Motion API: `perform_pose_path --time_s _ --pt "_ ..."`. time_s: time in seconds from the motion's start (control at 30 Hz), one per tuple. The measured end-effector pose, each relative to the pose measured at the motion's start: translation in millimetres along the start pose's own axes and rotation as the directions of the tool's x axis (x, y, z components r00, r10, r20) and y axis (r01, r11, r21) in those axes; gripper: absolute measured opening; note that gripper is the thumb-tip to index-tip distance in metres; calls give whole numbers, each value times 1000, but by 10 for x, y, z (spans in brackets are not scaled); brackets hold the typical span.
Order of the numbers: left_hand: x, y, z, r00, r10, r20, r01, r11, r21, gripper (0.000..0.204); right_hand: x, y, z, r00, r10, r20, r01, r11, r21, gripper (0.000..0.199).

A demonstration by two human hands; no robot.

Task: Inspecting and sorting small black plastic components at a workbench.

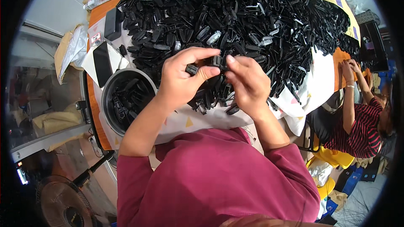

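My left hand (183, 75) and my right hand (247, 82) meet above the near edge of a large heap of small black plastic parts (235, 21). Between the fingertips of both hands sits one small black plastic part (218, 62), pinched from both sides. A second small black piece (192, 69) shows by my left thumb. Just left of my left wrist stands a round bowl (110, 85) with several black parts inside.
A white cloth (307, 88) covers the orange table (93, 101) under the heap. A black phone (102, 63) and a dark box (112, 23) lie at the left. Another person in a striped shirt (364, 126) sits at right. A fan (63, 204) stands lower left.
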State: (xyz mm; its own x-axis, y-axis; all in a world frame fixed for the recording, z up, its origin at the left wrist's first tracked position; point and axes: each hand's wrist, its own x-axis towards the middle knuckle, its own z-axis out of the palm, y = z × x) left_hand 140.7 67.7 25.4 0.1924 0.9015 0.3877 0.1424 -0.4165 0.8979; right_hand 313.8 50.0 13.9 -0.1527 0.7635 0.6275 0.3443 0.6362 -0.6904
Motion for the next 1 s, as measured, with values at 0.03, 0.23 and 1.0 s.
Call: perform_pose_path --time_s 0.03,0.23,1.0 --pt "-1 29 -37 998 10 62 -10 1000 5 31 14 -18 -44 993 -100 58 105 990 -98 38" --pt "-34 96 14 974 -199 107 224 908 -353 33 -42 -38 32 984 -179 4 178 974 -143 44" --pt "340 -644 247 988 -122 -96 152 881 449 13 603 1359 67 664 743 81 -698 655 -289 39"
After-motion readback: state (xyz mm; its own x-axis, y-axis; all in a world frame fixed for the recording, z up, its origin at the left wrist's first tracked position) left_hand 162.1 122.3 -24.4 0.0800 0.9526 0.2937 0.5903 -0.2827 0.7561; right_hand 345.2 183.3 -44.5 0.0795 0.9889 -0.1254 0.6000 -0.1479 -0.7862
